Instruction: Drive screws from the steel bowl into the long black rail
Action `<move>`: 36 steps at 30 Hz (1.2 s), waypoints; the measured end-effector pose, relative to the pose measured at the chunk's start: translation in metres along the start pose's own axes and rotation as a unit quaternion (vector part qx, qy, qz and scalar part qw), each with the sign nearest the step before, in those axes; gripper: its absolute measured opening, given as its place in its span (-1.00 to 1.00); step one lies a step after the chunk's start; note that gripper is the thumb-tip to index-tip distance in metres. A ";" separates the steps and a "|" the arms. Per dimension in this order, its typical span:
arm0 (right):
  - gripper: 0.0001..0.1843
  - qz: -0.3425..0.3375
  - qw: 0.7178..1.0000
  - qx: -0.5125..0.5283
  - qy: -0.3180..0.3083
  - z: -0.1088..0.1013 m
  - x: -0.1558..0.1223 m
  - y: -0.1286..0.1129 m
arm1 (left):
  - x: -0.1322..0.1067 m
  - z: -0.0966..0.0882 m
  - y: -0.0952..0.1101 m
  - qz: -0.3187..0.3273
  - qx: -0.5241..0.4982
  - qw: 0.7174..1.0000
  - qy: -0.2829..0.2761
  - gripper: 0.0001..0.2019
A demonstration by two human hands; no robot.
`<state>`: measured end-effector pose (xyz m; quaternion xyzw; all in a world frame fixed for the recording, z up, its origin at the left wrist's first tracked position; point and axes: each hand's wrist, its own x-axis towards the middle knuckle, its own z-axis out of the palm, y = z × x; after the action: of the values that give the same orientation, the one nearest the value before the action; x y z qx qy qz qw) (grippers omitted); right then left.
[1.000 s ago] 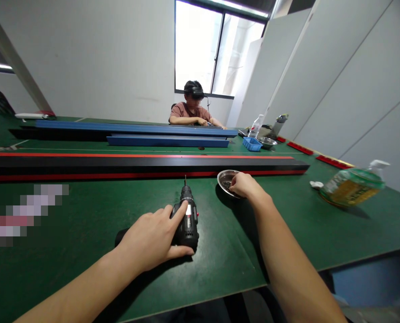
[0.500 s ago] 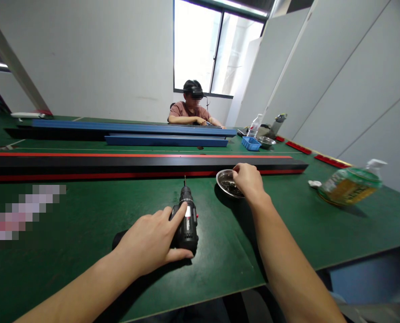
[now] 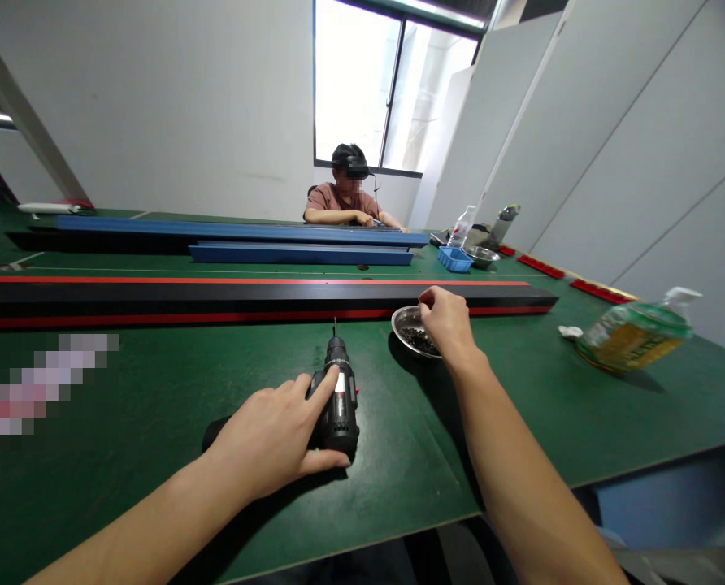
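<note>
A black cordless drill (image 3: pixel 340 406) lies on its side on the green table, its bit pointing away from me. My left hand (image 3: pixel 277 431) rests over its grip and body, the index finger along the top and the thumb behind the back end. To the right stands a shallow metal bowl (image 3: pixel 404 318) with small dark pieces (image 3: pixel 420 340) inside, which look like screws. Just above its right rim is my right hand (image 3: pixel 448 321), thumb and fingertips pinched together. Whatever is between those fingertips is too small to make out.
Beyond the drill lies a long black bar with red edges (image 3: pixel 265 294). Farther back are blue bars (image 3: pixel 301 255), a blue basket (image 3: pixel 454 260) and a seated person (image 3: pixel 344 195). A plastic jug (image 3: pixel 636 337) lies at the right of the green table (image 3: pixel 521 439).
My right hand has risen slightly and shifted a little left over the bowl, fingertips still pinched. My left hand and the drill have stayed in place.
</note>
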<state>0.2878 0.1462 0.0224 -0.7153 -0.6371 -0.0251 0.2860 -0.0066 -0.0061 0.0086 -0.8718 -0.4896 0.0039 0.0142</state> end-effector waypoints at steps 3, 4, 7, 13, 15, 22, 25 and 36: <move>-0.73 -0.028 0.999 0.033 0.002 0.003 0.000 0.000 | 0.000 0.000 0.000 -0.002 0.001 1.000 0.000 -0.02; -0.74 -0.040 0.998 0.044 0.004 0.005 0.000 -0.001 | 0.000 0.000 0.000 -0.003 0.002 1.000 0.001 -0.02; -0.77 -0.081 0.995 0.066 0.007 0.008 -0.002 -0.010 | -0.001 0.001 0.000 -0.003 0.003 1.000 0.006 -0.02; -0.77 -0.175 0.976 0.118 -0.044 0.026 -0.012 -0.054 | -0.001 0.001 0.002 -0.001 0.002 1.000 0.012 0.00; -0.77 -0.188 0.966 0.159 -0.077 0.040 -0.015 -0.070 | -0.001 0.000 0.002 0.000 0.000 1.000 0.010 0.00; -0.82 -0.072 0.953 0.279 -0.099 0.100 -0.016 -0.093 | 0.000 -0.002 0.003 -0.008 -0.010 1.000 -0.002 0.00; -0.75 -0.012 0.944 0.316 -0.095 0.118 -0.014 -0.090 | 0.000 -0.002 0.003 -0.010 -0.012 1.000 -0.008 0.00; -0.55 -0.016 0.890 0.429 -0.156 0.137 -0.007 -0.082 | 0.001 -0.001 0.003 -0.004 -0.005 1.000 0.006 0.00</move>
<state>0.1653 0.2018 -0.0637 -0.5077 -0.6335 0.3583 0.4611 -0.0039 -0.0068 0.0099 -0.8701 -0.4927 -0.0036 0.0132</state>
